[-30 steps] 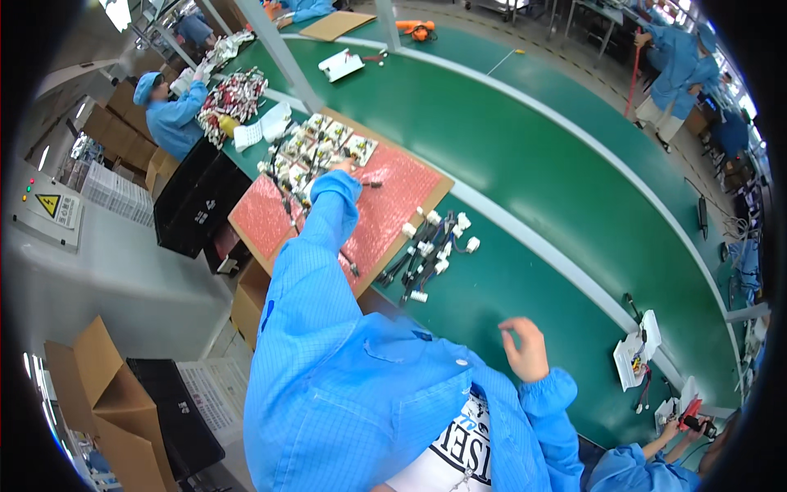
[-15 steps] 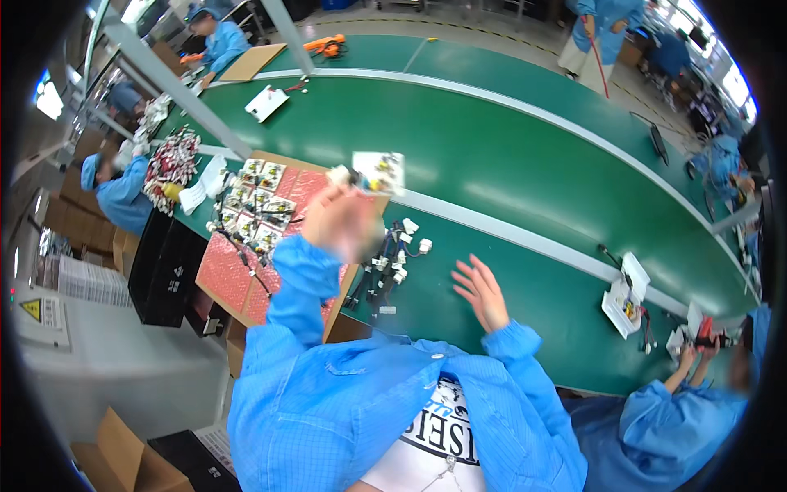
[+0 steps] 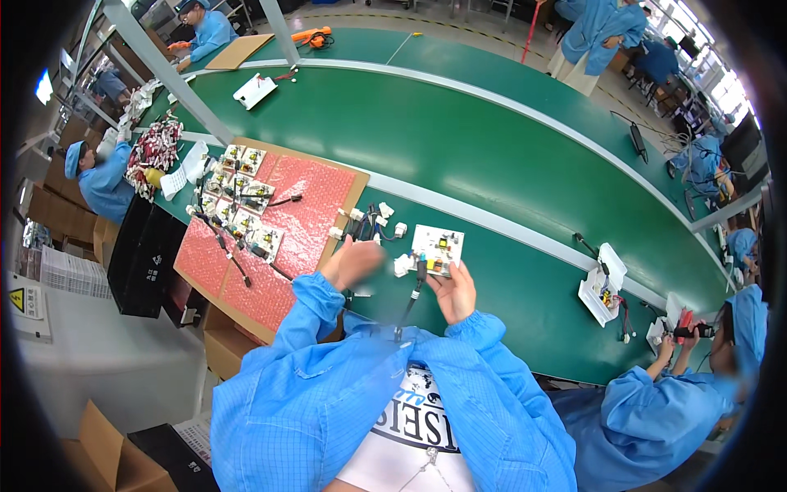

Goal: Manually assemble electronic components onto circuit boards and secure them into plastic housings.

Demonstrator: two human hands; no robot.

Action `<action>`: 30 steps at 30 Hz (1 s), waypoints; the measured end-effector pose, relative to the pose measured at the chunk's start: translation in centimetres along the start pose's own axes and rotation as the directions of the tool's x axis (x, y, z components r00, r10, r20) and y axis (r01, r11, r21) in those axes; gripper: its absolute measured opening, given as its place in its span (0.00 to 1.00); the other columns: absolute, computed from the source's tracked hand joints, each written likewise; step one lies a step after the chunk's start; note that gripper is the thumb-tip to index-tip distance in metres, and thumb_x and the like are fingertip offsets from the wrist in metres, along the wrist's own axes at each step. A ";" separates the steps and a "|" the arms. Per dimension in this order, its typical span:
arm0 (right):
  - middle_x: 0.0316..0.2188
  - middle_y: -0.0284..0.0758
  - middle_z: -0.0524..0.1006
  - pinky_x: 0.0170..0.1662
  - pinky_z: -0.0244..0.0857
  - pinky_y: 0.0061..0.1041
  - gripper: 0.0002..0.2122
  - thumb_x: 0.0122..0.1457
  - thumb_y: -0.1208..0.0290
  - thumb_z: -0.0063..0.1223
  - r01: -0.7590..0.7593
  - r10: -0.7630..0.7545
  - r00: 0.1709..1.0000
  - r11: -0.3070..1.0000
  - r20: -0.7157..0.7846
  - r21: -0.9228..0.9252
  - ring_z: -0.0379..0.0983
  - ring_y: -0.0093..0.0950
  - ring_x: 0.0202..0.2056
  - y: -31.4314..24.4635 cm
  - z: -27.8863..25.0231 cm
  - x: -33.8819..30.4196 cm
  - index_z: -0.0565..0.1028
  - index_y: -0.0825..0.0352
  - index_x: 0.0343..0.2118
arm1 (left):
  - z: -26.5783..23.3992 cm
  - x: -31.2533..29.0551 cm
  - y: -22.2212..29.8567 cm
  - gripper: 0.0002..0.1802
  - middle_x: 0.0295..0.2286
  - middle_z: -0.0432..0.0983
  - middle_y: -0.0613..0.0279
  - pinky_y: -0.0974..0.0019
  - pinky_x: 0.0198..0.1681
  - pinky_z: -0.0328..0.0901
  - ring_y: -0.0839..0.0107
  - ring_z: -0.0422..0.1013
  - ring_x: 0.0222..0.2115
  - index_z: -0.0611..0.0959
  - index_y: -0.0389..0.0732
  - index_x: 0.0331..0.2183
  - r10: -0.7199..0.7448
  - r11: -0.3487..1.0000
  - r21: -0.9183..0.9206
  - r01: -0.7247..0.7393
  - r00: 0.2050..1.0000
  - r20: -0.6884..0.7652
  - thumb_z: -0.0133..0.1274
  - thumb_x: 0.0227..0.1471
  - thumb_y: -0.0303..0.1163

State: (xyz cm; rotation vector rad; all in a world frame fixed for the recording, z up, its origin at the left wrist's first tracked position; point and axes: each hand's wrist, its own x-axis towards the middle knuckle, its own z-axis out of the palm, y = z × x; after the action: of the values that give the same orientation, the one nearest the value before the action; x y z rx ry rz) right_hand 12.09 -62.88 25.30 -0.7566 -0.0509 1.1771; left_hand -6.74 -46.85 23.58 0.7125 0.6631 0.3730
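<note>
My right hand (image 3: 455, 293) grips the lower right edge of a white circuit board (image 3: 438, 239), which carries small yellow and black parts. A black cable (image 3: 412, 299) with a white connector (image 3: 403, 264) hangs from the board's lower left side. Left of it, my left hand (image 3: 352, 264) hovers near the edge of the pink bubble wrap, its fingers smeared by motion. Just beyond that hand lies a bunch of dark cables with white plugs (image 3: 400, 230) on the green bench.
Several circuit boards with black cables (image 3: 246, 193) lie on pink bubble wrap (image 3: 307, 197) over cardboard at left. A white housing (image 3: 602, 283) sits at right, near a co-worker (image 3: 656, 410) holding a tool. A grey rail (image 3: 492, 221) crosses the green bench (image 3: 525, 303).
The circuit board has moved right and down, from my left hand to my right hand, which has closed on it. My left hand has dropped back empty-looking and blurred.
</note>
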 end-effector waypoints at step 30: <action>0.32 0.37 0.75 0.31 0.68 0.21 0.09 0.55 0.78 0.40 0.013 0.005 1.000 0.603 0.020 -0.798 0.71 0.24 0.31 2.7 -5.2 7.3 0.72 0.70 0.36 | 0.6 2.0 1.4 0.22 0.42 0.70 0.57 0.60 0.41 0.66 0.63 0.69 0.40 0.67 0.42 0.47 -0.044 0.884 -0.465 0.053 0.999 0.030 0.47 0.51 0.39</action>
State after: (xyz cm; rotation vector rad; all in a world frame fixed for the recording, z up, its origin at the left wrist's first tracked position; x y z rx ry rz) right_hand 15.11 -58.90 17.34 -1.5442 -0.6461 1.1372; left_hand -5.04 -45.13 24.01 0.2374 0.5424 0.4589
